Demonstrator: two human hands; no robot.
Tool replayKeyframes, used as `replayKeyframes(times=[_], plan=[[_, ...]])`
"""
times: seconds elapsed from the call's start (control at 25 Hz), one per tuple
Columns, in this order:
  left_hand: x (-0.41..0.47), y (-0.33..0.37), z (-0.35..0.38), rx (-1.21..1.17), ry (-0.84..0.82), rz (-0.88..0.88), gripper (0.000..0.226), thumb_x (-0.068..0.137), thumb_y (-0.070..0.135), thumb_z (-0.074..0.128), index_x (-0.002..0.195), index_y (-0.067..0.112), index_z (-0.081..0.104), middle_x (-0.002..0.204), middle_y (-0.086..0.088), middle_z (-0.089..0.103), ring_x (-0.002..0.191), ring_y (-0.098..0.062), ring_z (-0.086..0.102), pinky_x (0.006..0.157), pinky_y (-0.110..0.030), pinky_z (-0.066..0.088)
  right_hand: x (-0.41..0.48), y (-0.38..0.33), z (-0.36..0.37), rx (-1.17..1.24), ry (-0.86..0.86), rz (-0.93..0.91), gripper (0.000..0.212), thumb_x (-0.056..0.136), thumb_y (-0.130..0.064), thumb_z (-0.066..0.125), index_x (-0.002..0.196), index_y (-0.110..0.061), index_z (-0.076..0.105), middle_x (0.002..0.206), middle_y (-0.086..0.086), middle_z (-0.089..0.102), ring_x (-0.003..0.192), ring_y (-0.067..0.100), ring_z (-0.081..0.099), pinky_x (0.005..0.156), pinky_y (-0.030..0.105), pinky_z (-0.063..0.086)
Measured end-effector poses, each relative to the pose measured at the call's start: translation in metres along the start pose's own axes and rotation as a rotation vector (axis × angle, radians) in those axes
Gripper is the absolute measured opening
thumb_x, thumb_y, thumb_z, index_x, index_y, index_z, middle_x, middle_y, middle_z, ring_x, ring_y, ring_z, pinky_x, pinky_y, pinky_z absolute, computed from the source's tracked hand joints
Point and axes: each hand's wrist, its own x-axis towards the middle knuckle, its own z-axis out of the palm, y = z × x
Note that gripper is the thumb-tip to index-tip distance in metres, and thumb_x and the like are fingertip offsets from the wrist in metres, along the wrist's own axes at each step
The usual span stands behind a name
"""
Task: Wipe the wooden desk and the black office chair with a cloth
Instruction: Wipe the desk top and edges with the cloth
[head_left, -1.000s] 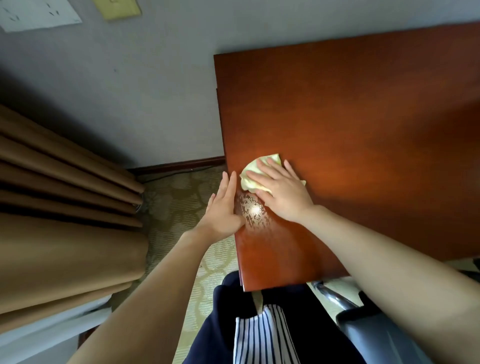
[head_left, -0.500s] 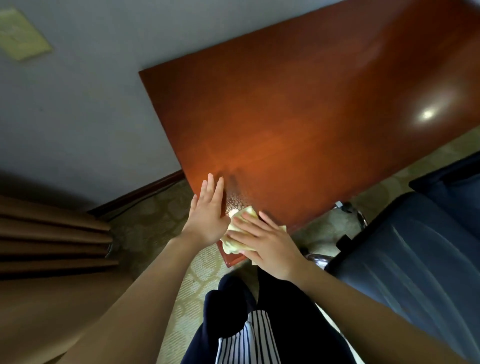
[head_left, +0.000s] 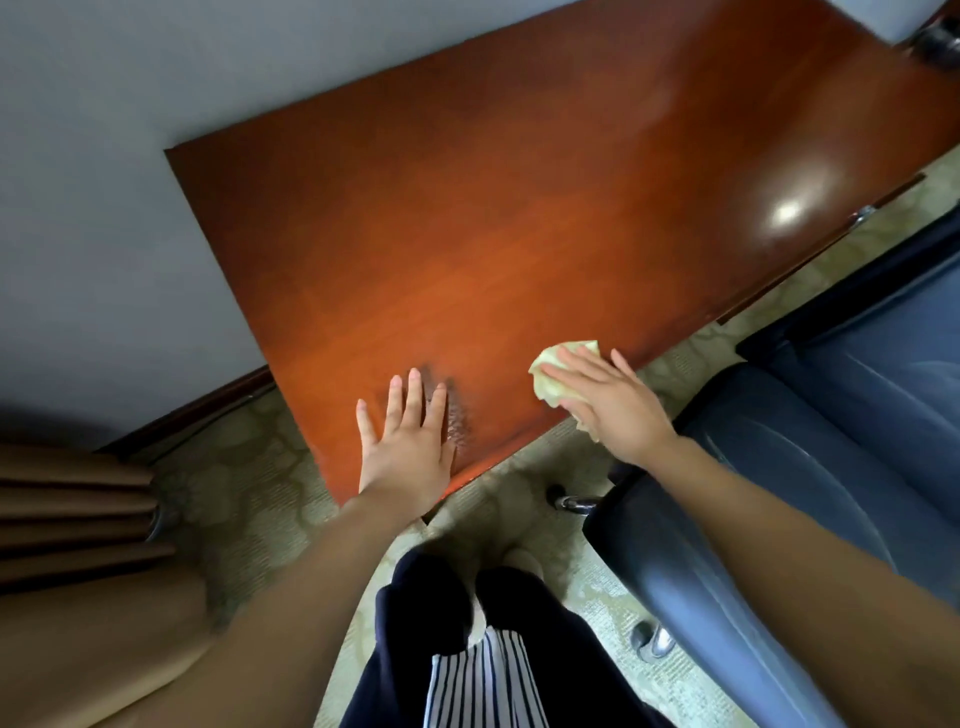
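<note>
Wiping the bench (head_left: 519, 208) is in hand: right grip (head_left: 608, 405), fingers straight, presses the cloth (head_left: 549, 383) at its front edge, right of centre; left grip (head_left: 410, 447) lies flat. Next, likely: sweep onward, then the chair (head_left: 779, 467), lower right.

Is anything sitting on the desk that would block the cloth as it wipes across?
Only the left hand, flat on the wooden desk left of the cloth. The right hand presses the cloth at the near edge; nothing else visible blocks its path across the top.
</note>
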Motion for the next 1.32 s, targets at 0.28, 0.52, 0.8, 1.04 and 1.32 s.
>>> replayKeyframes(times=[0.28, 0.52, 0.8, 1.04, 1.32], plan=[[0.012, 0.035, 0.017, 0.118, 0.061, 0.038, 0.057, 0.102, 0.042, 0.009, 0.146, 0.027, -0.023, 0.155, -0.002, -0.028, 0.139, -0.021, -0.03, 0.112, -0.052, -0.013, 0.034, 0.077, -0.024, 0.086, 0.022, 0.246, 0.045, 0.103, -0.028, 0.03, 0.147, -0.034, 0.025, 0.158, -0.005, 0.014, 0.146, 0.013, 0.006, 0.117, 0.039, 0.001], [0.023, 0.028, 0.024, 0.292, 0.147, 0.235, 0.057, 0.097, 0.044, 0.0, 0.139, 0.034, -0.036, 0.15, 0.003, -0.038, 0.136, -0.023, -0.036, 0.108, -0.049, -0.02, 0.056, 0.077, -0.011, 0.483, 0.451, 0.627, 0.043, 0.104, -0.027, 0.029, 0.146, -0.021, 0.029, 0.158, 0.005, 0.015, 0.146, 0.023, 0.003, 0.119, 0.04, 0.006], [0.033, 0.012, 0.041, 0.352, 0.261, 0.392, 0.053, 0.1, 0.041, 0.004, 0.146, 0.038, -0.022, 0.154, 0.001, -0.03, 0.142, -0.027, -0.025, 0.114, -0.058, -0.005, 0.043, 0.007, 0.021, 0.931, 0.802, 0.747, 0.047, 0.103, -0.027, 0.033, 0.148, -0.017, 0.025, 0.158, 0.003, 0.014, 0.146, 0.019, 0.007, 0.113, 0.023, 0.011], [0.038, 0.007, 0.045, 0.174, 0.428, 0.525, 0.049, 0.103, 0.038, 0.009, 0.151, 0.029, 0.001, 0.16, 0.002, -0.003, 0.146, -0.022, -0.01, 0.116, -0.049, 0.0, 0.029, -0.085, 0.065, 1.213, 0.982, 0.67, 0.049, 0.102, -0.031, 0.032, 0.149, -0.025, 0.02, 0.156, -0.01, 0.017, 0.142, 0.0, 0.012, 0.115, 0.018, 0.01], [0.043, -0.001, 0.042, -0.063, 0.339, 0.63, 0.051, 0.1, 0.044, 0.007, 0.15, 0.036, 0.005, 0.158, 0.014, -0.011, 0.143, -0.004, -0.019, 0.118, -0.038, -0.009, 0.008, -0.159, 0.147, 1.404, 0.942, 0.508, 0.055, 0.099, -0.041, 0.032, 0.15, -0.024, 0.02, 0.152, -0.011, 0.03, 0.14, 0.004, 0.025, 0.115, 0.033, 0.025]])
